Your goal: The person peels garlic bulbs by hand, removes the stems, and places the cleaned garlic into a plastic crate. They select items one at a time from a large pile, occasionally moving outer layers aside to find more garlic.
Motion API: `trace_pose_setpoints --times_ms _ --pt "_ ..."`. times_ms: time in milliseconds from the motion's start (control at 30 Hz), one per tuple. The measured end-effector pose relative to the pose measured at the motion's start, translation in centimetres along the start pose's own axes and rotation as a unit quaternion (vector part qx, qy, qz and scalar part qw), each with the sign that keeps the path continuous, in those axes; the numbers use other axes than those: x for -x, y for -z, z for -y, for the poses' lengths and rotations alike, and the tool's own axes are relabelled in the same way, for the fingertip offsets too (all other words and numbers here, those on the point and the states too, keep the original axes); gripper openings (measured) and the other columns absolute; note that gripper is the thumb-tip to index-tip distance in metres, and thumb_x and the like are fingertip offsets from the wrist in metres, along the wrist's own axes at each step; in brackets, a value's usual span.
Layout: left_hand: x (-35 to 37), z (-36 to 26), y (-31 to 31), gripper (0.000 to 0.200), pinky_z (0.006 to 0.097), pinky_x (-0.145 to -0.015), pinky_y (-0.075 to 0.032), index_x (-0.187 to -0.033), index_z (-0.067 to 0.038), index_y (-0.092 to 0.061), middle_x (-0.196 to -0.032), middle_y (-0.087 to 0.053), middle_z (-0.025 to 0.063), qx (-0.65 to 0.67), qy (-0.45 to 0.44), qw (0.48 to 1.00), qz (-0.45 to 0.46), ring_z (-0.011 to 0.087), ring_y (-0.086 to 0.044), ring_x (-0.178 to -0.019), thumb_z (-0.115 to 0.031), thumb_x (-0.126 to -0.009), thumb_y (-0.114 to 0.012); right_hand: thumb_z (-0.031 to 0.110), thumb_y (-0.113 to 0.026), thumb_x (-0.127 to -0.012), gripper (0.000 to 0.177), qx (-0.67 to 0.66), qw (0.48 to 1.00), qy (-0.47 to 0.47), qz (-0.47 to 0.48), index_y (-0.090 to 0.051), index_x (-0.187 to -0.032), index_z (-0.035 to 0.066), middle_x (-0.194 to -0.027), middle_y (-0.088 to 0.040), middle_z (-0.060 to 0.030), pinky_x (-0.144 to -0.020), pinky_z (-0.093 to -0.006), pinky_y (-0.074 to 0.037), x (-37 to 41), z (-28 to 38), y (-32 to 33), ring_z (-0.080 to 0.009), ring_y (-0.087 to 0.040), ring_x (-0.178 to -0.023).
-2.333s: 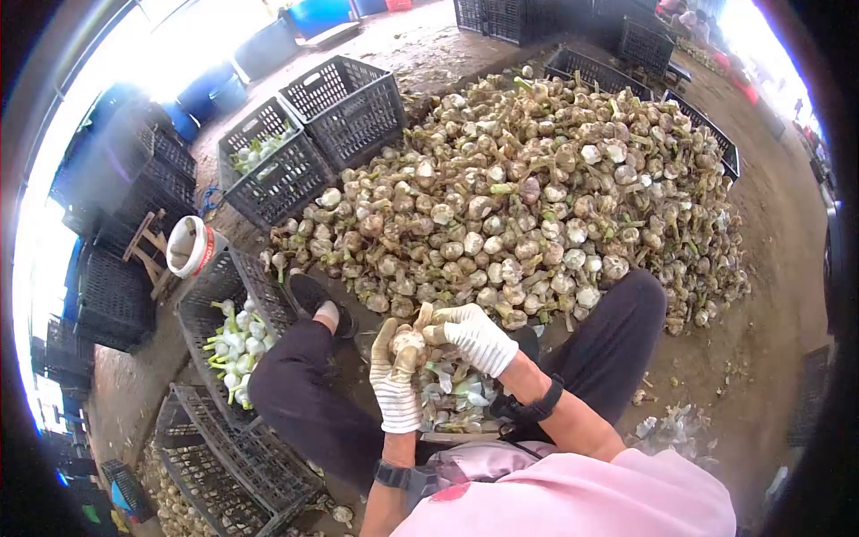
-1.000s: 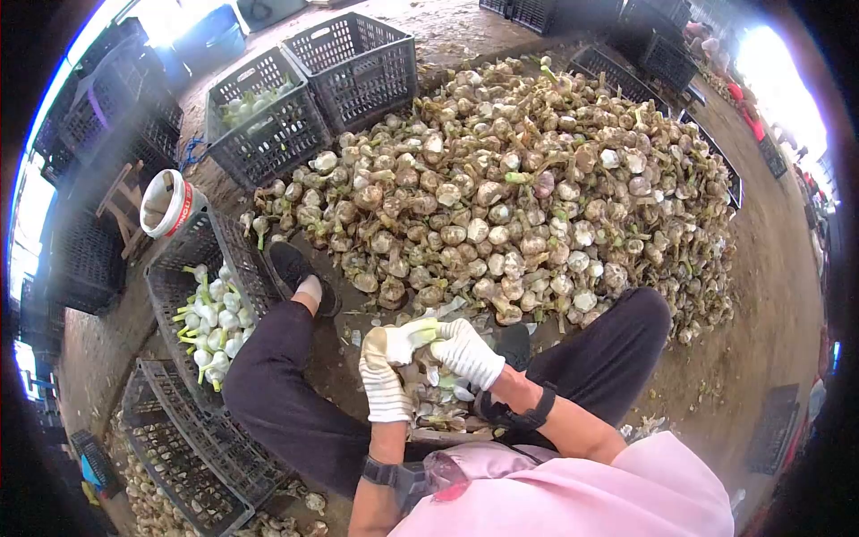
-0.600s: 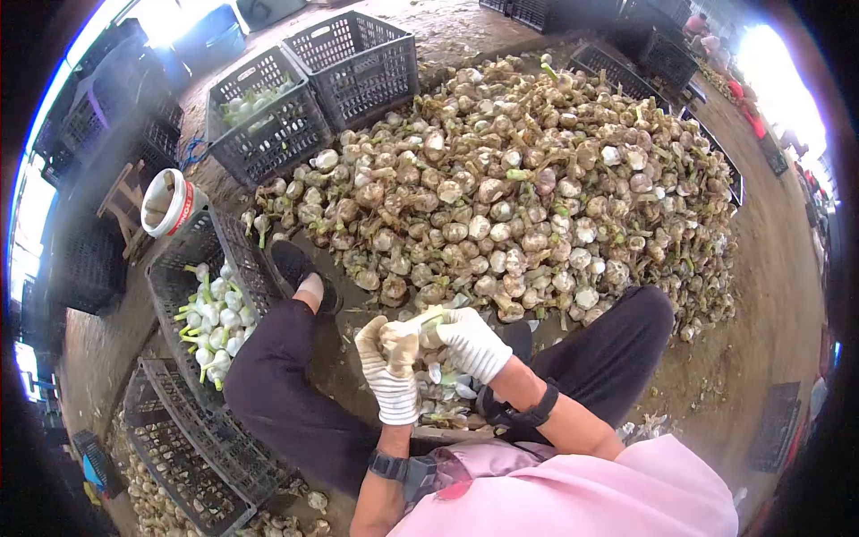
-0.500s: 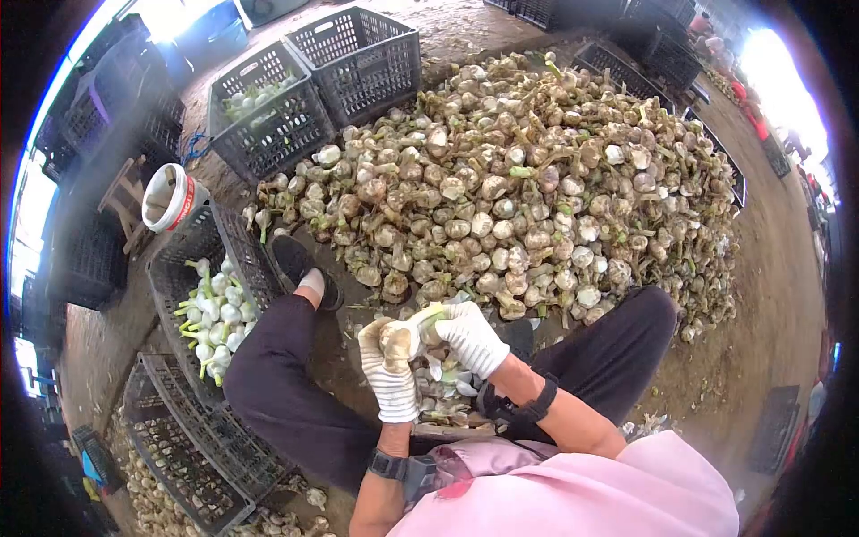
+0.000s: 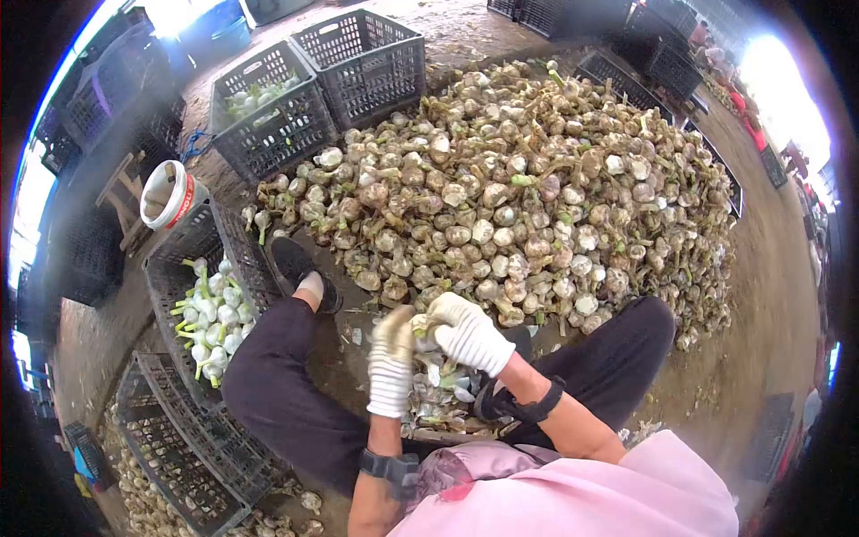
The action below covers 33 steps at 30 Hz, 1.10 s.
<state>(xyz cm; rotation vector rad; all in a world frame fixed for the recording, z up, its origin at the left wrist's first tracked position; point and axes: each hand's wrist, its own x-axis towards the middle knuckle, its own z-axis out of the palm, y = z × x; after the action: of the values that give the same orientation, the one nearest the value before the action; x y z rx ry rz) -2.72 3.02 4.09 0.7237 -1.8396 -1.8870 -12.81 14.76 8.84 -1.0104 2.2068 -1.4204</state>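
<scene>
My left hand [image 5: 390, 360], in a striped white work glove, is closed at one side of a garlic bulb [image 5: 420, 329]. From the other side my right hand [image 5: 472, 336], gloved the same way, has its fingers curled over the bulb. Most of the bulb is hidden by the gloves, and the left fingers are a little blurred. Beneath the hands, loose garlic peelings [image 5: 438, 394] lie between my legs. Just beyond them rises a large heap of unpeeled garlic [image 5: 501, 197] with dry, dirty skins and stems.
A black crate [image 5: 161, 277] of cleaned white garlic [image 5: 215, 313] stands by my left leg, with a white bucket [image 5: 166, 194] at its far end. Two more black crates [image 5: 371, 85] sit beyond the heap's left side. Another crate [image 5: 179, 447] lies at lower left.
The hands have drawn closer around the bulb, and the left hand has turned more upright. The pale stem seen earlier between the fingers is now mostly covered.
</scene>
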Motion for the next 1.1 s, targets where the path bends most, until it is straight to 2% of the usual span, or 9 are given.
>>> trace_pose_setpoints --times_ms 33,67,133,500,700,833,967,1033,1100 --pt "0.0 1.8 -0.3 0.027 0.0244 -0.08 -0.05 -0.118 -0.005 -0.052 -0.109 -0.058 0.0051 -0.119 -0.13 0.984 0.041 0.0108 -0.059 -0.093 -0.017 -0.095 -0.052 0.008 -0.056 -0.07 0.016 0.133 0.985 0.081 -0.078 -0.06 -0.084 0.001 -0.082 -0.057 -0.0175 -0.067 -0.0365 -0.047 0.1 -0.4 -1.2 -0.0336 -0.057 -0.077" --pt "0.6 0.7 -0.6 0.026 0.0257 -0.085 -0.048 -0.118 -0.007 -0.051 -0.109 -0.058 0.0038 0.117 0.096 0.986 0.068 0.0107 -0.056 -0.099 -0.018 -0.095 -0.052 0.007 -0.055 -0.07 0.014 0.157 0.985 0.048 -0.054 -0.059 -0.083 0.001 -0.08 -0.057 -0.0176 -0.065 -0.0378 -0.047 0.2 0.1 -1.3 -0.0349 -0.056 -0.075" --pt "1.2 0.2 -0.9 0.026 0.0258 -0.087 -0.047 -0.118 -0.007 -0.051 -0.11 -0.057 0.0032 0.245 0.119 0.959 0.078 0.0108 -0.055 -0.101 -0.019 -0.095 -0.052 0.006 -0.054 -0.07 0.013 0.181 0.983 0.016 -0.026 -0.058 -0.082 0.001 -0.077 -0.056 -0.0178 -0.063 -0.0391 -0.046 0.4 0.7 -1.4 -0.0362 -0.056 -0.073" --pt "0.8 -0.8 -3.1 0.018 0.0249 -0.058 -0.052 -0.1 -0.005 -0.054 -0.087 -0.06 0.0059 0.207 0.082 0.973 0.065 0.0131 -0.06 -0.071 -0.015 -0.087 -0.062 -0.001 -0.05 -0.071 0.019 -0.233 0.958 -0.16 -0.041 -0.064 -0.084 -0.003 -0.074 -0.061 -0.0035 -0.058 -0.0291 -0.049 1.3 0.0 1.3 -0.0131 -0.058 -0.063" --pt "0.6 -3.9 -2.2 0.019 0.0266 -0.065 -0.052 -0.094 -0.007 -0.056 -0.088 -0.063 0.0113 0.399 0.135 0.907 -0.021 0.0182 -0.062 -0.075 -0.025 -0.09 -0.059 -0.002 -0.053 -0.073 0.015 -0.528 0.809 -0.24 -0.093 -0.064 -0.082 -0.004 -0.08 -0.065 -0.0098 -0.062 -0.0335 -0.054 0.3 -1.4 1.4 -0.0202 -0.064 -0.069" --pt "0.3 -2.4 0.5 0.031 0.029 -0.048 -0.052 -0.09 -0.005 -0.056 -0.094 -0.062 0.0162 0.47 0.093 0.875 0.061 0.0214 -0.062 -0.079 -0.036 -0.091 -0.055 0.0 -0.05 -0.074 0.024 -0.131 0.943 -0.289 -0.097 -0.067 -0.091 -0.001 -0.084 -0.067 -0.0126 -0.067 -0.0317 -0.052 -1.9 -8.0 2.1 -0.0227 -0.065 -0.077" --pt "0.2 -4.9 0.5 0.04 0.0308 -0.053 -0.055 -0.107 -0.006 -0.056 -0.102 -0.059 0.0142 0.36 0.118 0.926 -0.011 0.0216 -0.061 -0.084 -0.042 -0.09 -0.055 0.012 -0.063 -0.073 0.065 0.142 0.981 0.008 0.131 -0.041 -0.133 0.003 -0.111 -0.061 -0.0177 -0.084 -0.0325 -0.048 -0.2 -7.0 0.3 -0.0273 -0.06 -0.1" --pt "0.0 -4.5 0.4 0.051 0.0307 -0.065 -0.055 -0.117 -0.005 -0.054 -0.105 -0.056 0.0102 0.327 0.115 0.938 0.0 0.0191 -0.059 -0.089 -0.048 -0.089 -0.053 0.01 -0.062 -0.074 0.056 -0.351 0.907 -0.212 0.095 -0.048 -0.128 0.003 -0.114 -0.059 -0.0102 -0.086 -0.0283 -0.046 -0.7 -1.8 1.6 -0.0154 -0.056 -0.102" --pt "0.0 -4.5 0.4 0.058 0.0292 -0.075 -0.051 -0.12 -0.001 -0.052 -0.103 -0.054 0.0077 0.315 0.148 0.937 0.029 0.0155 -0.057 -0.09 -0.051 -0.089 -0.052 0.014 -0.068 -0.075 0.048 -0.389 0.882 -0.26 0.062 -0.054 -0.119 0.001 -0.106 -0.062 -0.0068 -0.083 -0.0265 -0.047 -0.3 0.5 1.5 -0.0123 -0.058 -0.095"
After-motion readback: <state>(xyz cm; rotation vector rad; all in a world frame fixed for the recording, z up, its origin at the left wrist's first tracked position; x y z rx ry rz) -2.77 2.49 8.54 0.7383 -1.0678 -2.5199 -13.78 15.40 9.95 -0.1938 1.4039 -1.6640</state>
